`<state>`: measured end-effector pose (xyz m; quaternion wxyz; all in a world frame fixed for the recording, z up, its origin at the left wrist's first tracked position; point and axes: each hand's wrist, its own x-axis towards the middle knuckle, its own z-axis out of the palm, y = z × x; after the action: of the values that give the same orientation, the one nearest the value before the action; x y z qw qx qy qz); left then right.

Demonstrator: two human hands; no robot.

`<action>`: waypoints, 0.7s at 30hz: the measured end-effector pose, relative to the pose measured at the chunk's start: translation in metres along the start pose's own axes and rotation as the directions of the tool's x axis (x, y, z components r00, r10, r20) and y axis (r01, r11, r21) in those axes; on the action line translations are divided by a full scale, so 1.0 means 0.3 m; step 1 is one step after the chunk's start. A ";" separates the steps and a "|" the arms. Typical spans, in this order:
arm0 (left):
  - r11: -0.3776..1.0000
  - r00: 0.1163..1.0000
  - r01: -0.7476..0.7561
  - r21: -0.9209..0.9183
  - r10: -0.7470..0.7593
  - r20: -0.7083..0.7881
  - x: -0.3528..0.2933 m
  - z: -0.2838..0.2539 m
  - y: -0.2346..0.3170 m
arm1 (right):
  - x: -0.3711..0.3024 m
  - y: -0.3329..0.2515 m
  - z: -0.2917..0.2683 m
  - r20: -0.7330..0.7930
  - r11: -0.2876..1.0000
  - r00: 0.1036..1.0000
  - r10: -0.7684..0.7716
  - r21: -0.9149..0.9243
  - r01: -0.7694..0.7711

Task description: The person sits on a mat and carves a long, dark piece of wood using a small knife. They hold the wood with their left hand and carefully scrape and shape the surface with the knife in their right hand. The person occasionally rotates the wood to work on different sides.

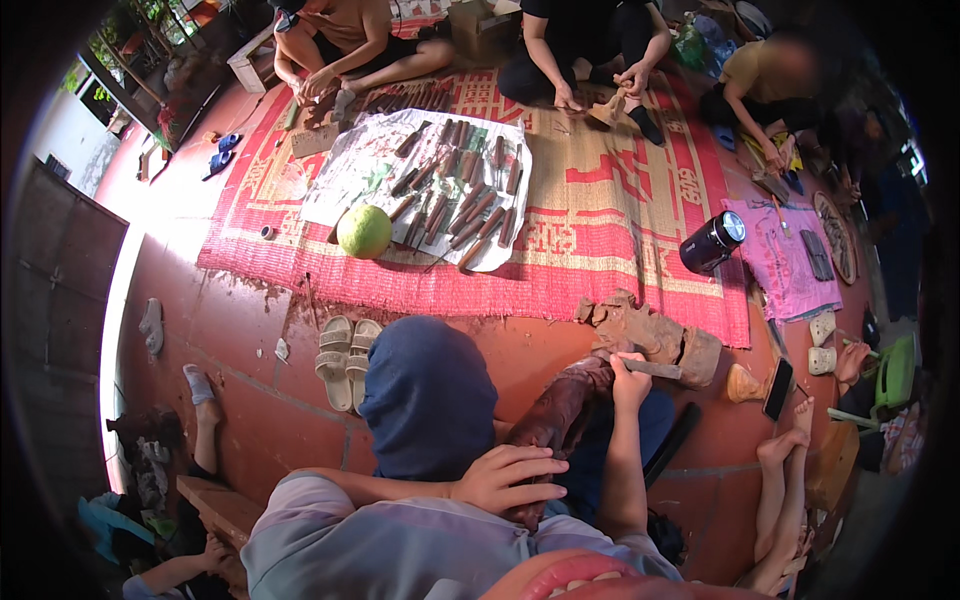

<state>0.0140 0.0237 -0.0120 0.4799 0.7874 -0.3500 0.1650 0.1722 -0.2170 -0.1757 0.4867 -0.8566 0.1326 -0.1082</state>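
Note:
A long, dark reddish-brown wood carving (pixel 550 415) slants across my lap, from near my chest to a rough, paler wood block (pixel 660 340) on the floor. My left hand (pixel 512 482) lies over its near end, the fingers curved round the wood. Further along, my right hand (pixel 630 384) is closed round a carving tool with a flat, grey-brown shaft (pixel 652 369) that sticks out to the right. The tool's other end meets the carving at the hand and is hard to make out. My left knee (pixel 428 400), in dark blue cloth, rises beside the carving.
Ahead lies a red-and-straw mat (pixel 450 292) with a white cloth (pixel 345 165) bearing several chisels (pixel 468 205). A green round fruit (pixel 364 231) and a dark tumbler (pixel 706 245) stand there. Sandals (pixel 345 362), a phone (pixel 778 390) and co-workers (pixel 590 50) surround me.

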 end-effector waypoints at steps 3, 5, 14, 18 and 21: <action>1.000 1.000 0.012 0.008 -0.012 0.003 0.002 -0.005 0.007 | 0.056 0.108 -0.033 0.054 0.872 0.932 0.358 0.337 -0.354; 1.000 1.000 -0.009 0.012 0.009 -0.006 0.001 0.005 0.000 | 0.035 0.110 -0.015 0.003 0.959 0.978 0.208 0.196 -0.204; 0.999 0.999 -0.035 0.002 0.035 -0.002 -0.009 0.012 -0.007 | -0.001 0.033 0.016 -0.018 0.997 0.999 0.029 0.072 -0.028; 0.999 0.999 -0.030 -0.023 0.030 0.015 -0.032 0.019 -0.020 | 0.037 0.082 0.000 0.006 0.914 0.974 0.226 0.345 -0.214; 1.000 0.999 -0.010 -0.016 0.011 0.035 -0.026 0.002 -0.015 | 0.012 0.010 0.039 -0.102 0.988 0.989 0.104 0.122 -0.092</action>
<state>0.0116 0.0277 -0.0197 0.4789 0.7846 -0.3637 0.1508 0.1789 -0.2103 -0.1840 0.5327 -0.8121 0.1943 -0.1380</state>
